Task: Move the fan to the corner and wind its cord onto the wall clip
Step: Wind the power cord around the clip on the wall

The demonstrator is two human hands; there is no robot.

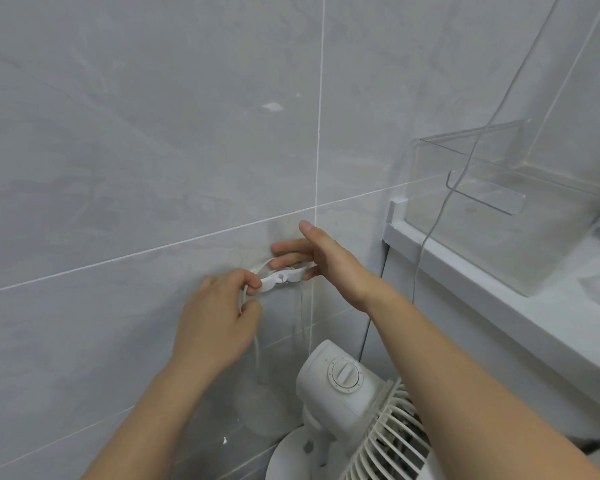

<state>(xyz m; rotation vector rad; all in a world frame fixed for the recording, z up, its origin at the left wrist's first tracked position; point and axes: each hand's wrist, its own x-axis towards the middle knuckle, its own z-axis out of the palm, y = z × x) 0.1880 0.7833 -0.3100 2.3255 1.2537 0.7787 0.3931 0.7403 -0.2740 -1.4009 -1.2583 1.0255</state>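
A white fan [343,386] with a round dial stands low against the grey tiled wall, its grille toward the bottom right. Above it a white clip [283,277] sits on the wall. My left hand [215,320] pinches the clip's left end and holds a loop of the white cord [257,344], which hangs down from the hand toward the fan. My right hand [321,258] reaches in from the right, its fingers on the clip's right end and its thumb raised against the wall. Another strand of cord drops below the clip.
A white ledge [465,275] runs along the right, carrying a clear plastic box [520,216]. A thin wire [440,209] hangs down in front of the box. A dark cable runs down the corner gap beside the ledge. Grey tiles fill the left.
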